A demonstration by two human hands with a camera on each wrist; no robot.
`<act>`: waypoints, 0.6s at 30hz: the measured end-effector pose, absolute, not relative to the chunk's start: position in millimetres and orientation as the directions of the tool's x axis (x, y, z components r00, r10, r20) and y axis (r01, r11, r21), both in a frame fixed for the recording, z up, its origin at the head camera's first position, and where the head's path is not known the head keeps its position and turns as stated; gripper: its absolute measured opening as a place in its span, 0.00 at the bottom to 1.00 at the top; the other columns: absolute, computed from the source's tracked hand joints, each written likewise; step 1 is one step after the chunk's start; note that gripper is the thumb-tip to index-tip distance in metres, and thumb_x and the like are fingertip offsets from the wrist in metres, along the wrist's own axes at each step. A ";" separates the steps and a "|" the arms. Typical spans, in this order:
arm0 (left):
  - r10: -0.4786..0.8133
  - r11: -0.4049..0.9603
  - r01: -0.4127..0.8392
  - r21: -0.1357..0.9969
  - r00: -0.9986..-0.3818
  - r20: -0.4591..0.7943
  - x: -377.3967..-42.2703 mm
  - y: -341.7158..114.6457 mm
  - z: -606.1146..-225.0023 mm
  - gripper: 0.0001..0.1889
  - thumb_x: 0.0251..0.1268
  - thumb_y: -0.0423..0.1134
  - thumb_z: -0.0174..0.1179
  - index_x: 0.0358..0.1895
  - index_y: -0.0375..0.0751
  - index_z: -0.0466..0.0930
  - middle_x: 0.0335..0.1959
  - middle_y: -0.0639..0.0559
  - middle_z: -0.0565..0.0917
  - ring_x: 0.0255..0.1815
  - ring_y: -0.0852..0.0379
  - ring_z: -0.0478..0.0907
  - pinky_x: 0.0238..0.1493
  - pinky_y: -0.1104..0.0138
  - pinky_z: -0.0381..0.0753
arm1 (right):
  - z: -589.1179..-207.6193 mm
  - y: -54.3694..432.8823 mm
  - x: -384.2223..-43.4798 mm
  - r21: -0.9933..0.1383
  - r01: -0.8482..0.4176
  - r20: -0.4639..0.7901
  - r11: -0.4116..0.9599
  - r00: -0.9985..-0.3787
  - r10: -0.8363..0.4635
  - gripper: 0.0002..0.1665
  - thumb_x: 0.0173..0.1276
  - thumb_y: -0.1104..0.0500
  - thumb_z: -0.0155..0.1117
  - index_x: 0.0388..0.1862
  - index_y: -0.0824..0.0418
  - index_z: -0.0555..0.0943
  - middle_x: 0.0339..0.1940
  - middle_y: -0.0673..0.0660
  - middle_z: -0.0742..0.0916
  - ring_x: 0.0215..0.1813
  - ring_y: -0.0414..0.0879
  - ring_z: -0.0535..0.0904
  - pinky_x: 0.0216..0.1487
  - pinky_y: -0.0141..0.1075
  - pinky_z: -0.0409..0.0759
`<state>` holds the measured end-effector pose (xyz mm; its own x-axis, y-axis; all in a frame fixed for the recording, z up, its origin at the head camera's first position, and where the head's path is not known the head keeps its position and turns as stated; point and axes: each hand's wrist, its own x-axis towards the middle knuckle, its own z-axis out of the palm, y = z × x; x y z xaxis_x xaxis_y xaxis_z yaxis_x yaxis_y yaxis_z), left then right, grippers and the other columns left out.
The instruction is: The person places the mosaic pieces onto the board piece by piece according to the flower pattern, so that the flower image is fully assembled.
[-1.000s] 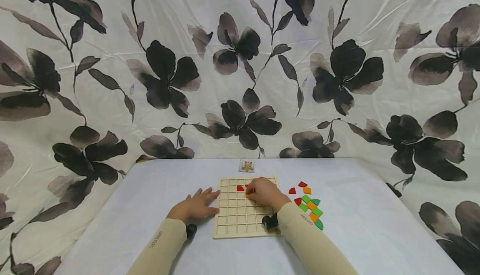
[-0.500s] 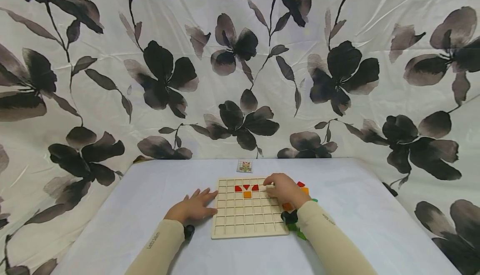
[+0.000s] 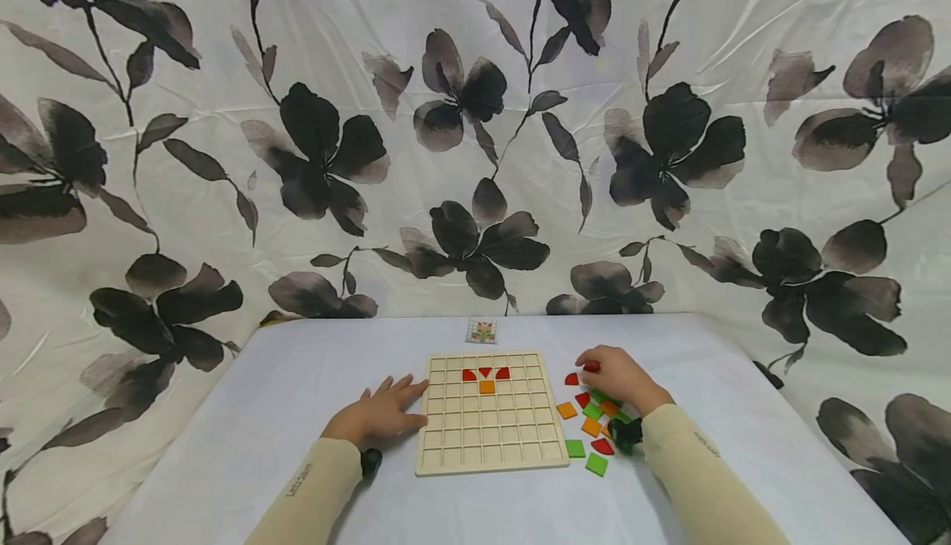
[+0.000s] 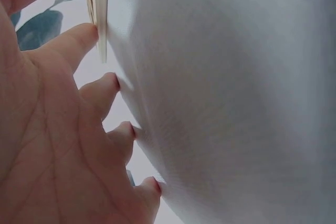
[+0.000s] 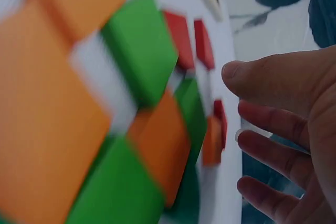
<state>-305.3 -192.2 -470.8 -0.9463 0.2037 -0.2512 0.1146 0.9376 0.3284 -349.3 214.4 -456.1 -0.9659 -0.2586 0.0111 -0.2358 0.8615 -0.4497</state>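
Red tile (image 3: 592,366) is on the desk (image 3: 297,388), just by the right hand (image 3: 620,380); probably light, stiff, slightly slippery; best pinched by its edges. Right hand's fingers apart, gripping nothing; left hand (image 3: 379,414) spread at the board (image 3: 490,438)'s edge. One board, one card (image 3: 481,330). On board: three red, one orange tile (image 3: 486,386). Loose: four red visible; green tiles (image 3: 597,464), orange tiles (image 3: 567,410) partly hidden, can't count.

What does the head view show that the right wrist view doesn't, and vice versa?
Only the head view shows the left hand, the picture card, and three red tiles and an orange square set in the board.
Only the right wrist view shows the palm side of the right hand.
Both show that hand, the board, loose coloured tiles, the tabletop and flowered backdrop.
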 end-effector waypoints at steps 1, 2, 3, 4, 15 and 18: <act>0.205 0.937 0.117 0.328 -0.946 -0.249 -305.4 -192.4 -471.3 0.39 0.61 0.61 0.58 0.74 0.54 0.60 0.77 0.43 0.57 0.78 0.31 0.46 0.70 0.31 0.42 | -457.6 218.0 -348.9 -0.447 -0.228 0.008 0.865 -0.968 -0.252 0.13 0.65 0.59 0.65 0.48 0.56 0.84 0.48 0.54 0.86 0.47 0.49 0.78 0.58 0.50 0.78; 0.206 0.937 0.118 0.328 -0.947 -0.248 -305.3 -192.5 -471.3 0.39 0.61 0.61 0.58 0.74 0.54 0.60 0.77 0.43 0.57 0.78 0.31 0.46 0.70 0.31 0.42 | -459.0 221.3 -348.6 -0.452 -0.213 0.000 0.866 -0.971 -0.239 0.13 0.65 0.59 0.65 0.48 0.55 0.84 0.48 0.54 0.85 0.48 0.49 0.77 0.59 0.50 0.78; 0.206 0.937 0.118 0.328 -0.947 -0.247 -305.2 -192.5 -471.3 0.39 0.60 0.61 0.58 0.74 0.54 0.60 0.77 0.43 0.58 0.78 0.31 0.46 0.70 0.31 0.42 | -460.5 224.4 -348.4 -0.455 -0.199 -0.007 0.868 -0.974 -0.227 0.12 0.64 0.60 0.65 0.47 0.55 0.84 0.48 0.54 0.85 0.47 0.49 0.77 0.59 0.51 0.77; 0.206 0.938 0.119 0.326 -0.947 -0.246 -305.1 -192.5 -471.5 0.39 0.60 0.61 0.58 0.74 0.54 0.60 0.77 0.43 0.58 0.78 0.31 0.46 0.70 0.31 0.42 | -461.8 227.1 -348.2 -0.461 -0.181 -0.018 0.869 -0.977 -0.213 0.12 0.65 0.60 0.65 0.47 0.55 0.84 0.48 0.54 0.85 0.48 0.49 0.77 0.59 0.51 0.77; 0.207 0.937 0.120 0.330 -0.948 -0.243 -302.3 -192.4 -469.6 0.38 0.61 0.60 0.58 0.74 0.54 0.60 0.77 0.44 0.57 0.78 0.32 0.46 0.71 0.32 0.42 | -470.1 240.5 -348.9 -0.432 -0.116 -0.053 0.895 -0.987 -0.153 0.12 0.64 0.60 0.65 0.46 0.57 0.85 0.50 0.57 0.85 0.49 0.52 0.76 0.61 0.55 0.75; 0.208 0.937 0.123 0.327 -0.949 -0.238 -302.6 -192.2 -470.3 0.39 0.61 0.61 0.58 0.74 0.54 0.60 0.77 0.43 0.58 0.78 0.32 0.46 0.70 0.32 0.42 | -468.4 239.7 -348.7 -0.426 -0.110 -0.046 0.898 -0.989 -0.143 0.13 0.63 0.59 0.66 0.48 0.57 0.85 0.50 0.57 0.85 0.49 0.52 0.76 0.60 0.54 0.76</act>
<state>-302.6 -192.2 -470.3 -0.9489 0.2076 -0.2377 0.1231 0.9369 0.3271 -348.7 239.7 -468.4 -0.9887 -0.1431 -0.0457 -0.1102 0.8978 -0.4264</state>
